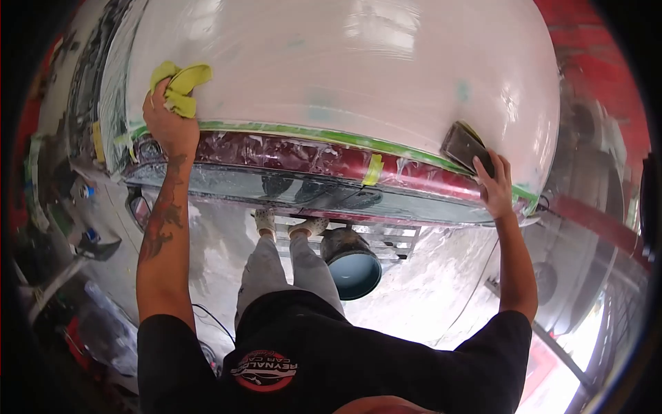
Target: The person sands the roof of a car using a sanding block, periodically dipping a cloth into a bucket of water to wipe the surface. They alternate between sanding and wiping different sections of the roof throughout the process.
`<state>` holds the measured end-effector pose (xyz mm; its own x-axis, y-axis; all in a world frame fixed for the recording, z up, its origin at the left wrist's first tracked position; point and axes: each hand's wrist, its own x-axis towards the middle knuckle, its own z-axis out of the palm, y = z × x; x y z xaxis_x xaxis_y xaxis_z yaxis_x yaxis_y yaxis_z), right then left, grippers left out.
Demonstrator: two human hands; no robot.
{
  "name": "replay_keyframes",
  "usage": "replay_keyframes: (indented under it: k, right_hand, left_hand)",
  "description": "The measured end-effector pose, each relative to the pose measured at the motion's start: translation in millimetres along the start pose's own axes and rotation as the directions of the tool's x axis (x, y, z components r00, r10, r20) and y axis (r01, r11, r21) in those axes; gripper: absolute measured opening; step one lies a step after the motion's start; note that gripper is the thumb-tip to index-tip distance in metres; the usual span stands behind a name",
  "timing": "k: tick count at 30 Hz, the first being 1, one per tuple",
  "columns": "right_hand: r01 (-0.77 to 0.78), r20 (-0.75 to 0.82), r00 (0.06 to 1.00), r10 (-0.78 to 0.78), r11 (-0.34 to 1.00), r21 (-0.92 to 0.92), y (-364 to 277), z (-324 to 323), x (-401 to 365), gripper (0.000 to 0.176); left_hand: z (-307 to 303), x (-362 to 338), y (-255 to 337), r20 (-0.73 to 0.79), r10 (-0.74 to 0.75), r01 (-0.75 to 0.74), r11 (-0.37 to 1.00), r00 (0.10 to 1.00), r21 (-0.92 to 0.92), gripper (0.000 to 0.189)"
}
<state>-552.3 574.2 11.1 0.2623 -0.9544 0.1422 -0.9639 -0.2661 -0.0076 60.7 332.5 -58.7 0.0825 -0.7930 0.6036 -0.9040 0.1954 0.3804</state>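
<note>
Bunched in my left hand (169,127) is a yellow cloth (186,79), pressed against the left part of a pale, wet car roof (310,62). My right hand (495,186) grips a dark sanding block (464,147) at the roof's near right edge; its underside is hidden. Milky residue streaks the roof, which has a few faint green patches. Green masking tape (358,143) runs along the near edge. Below it, the dark red strip (276,148) of the car body is smeared with white residue and carries a piece of yellow tape (373,169).
My feet stand on a slatted platform (407,241) close to the car's side. Beside my legs is a dark bucket (338,243) holding liquid. A side mirror (140,209) sticks out at left. Another vehicle (583,228) stands at right, and a cable (214,317) lies on the floor.
</note>
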Motion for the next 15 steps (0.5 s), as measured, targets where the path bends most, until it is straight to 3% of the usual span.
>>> replay_keyframes:
  k: [2, 5, 7, 9, 11, 13, 15]
  right_hand:
    - [0.073, -0.044, 0.997, -0.070, 0.995, 0.063, -29, 7, 27, 0.056]
    - [0.228, -0.066, 0.973, -0.223, 0.969, 0.092, -125, 15, 116, 0.077]
    - [0.271, -0.067, 0.962, -0.263, 0.947, 0.173, -196, 27, 173, 0.068]
    - [0.300, -0.105, 0.954, -0.282, 0.913, 0.276, -252, 46, 219, 0.075]
    - [0.290, -0.121, 0.956, -0.266, 0.914, 0.285, -255, 47, 227, 0.074]
    - [0.318, -0.113, 0.948, -0.299, 0.910, 0.267, -243, 43, 214, 0.054]
    - [0.267, -0.071, 0.964, -0.258, 0.947, 0.179, -199, 29, 179, 0.061]
  left_hand:
    - [1, -5, 1, 0.005, 0.007, -0.007, 1.000, 1.000, -0.003, 0.054]
    - [-1, -1, 0, 0.027, -0.007, 0.007, 1.000, 1.000, 0.019, 0.053]
    - [0, -2, 1, 0.020, 0.003, -0.003, 1.000, 1.000, -0.012, 0.055]
    - [1, 0, -5, 0.030, 0.044, -0.043, 0.998, 0.999, -0.037, 0.056]
    - [1, 2, -12, 0.053, 0.079, -0.076, 0.995, 0.995, -0.064, 0.058]
    - [-1, -3, -18, 0.061, 0.080, -0.074, 0.993, 0.995, -0.087, 0.057]
    - [1, -2, -15, 0.020, 0.101, -0.099, 0.992, 0.995, -0.074, 0.056]
